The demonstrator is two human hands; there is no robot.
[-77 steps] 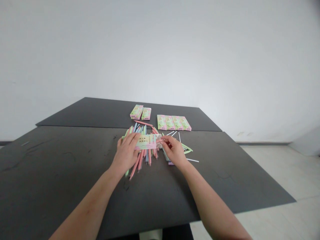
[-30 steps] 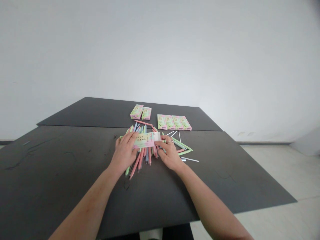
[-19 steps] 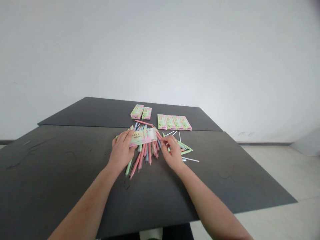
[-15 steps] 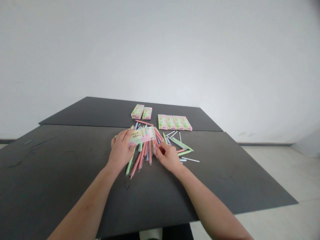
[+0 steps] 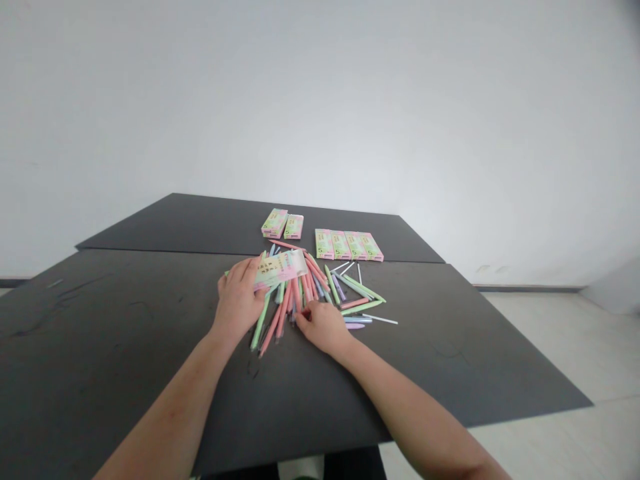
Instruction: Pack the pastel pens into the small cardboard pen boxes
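Observation:
A pink and green printed carton [image 5: 284, 268] is held tilted in my left hand [image 5: 236, 301], its right end raised over a pile of pens. Pink pens [image 5: 281, 317] fan out below the carton, mixed with green and blue ones. My right hand [image 5: 325, 327] is at the near ends of these pens, thumb and fingers pinched together. Whatever is between its fingertips is hidden. Right of this hand lie loose green pens [image 5: 364, 308], blue and purple ones, and several thin white sticks [image 5: 380, 319].
Behind the pile stand a row of similar cartons [image 5: 349, 245] and, further left, another small group of cartons [image 5: 274, 223]. All lie on a dark grey table [image 5: 150, 347] with a seam across it. A pale wall [image 5: 320, 100] rises behind.
My right hand has moved left and nearer to me, uncovering pens on its right. The carton in my left hand has shifted slightly left and tilted, its right end higher.

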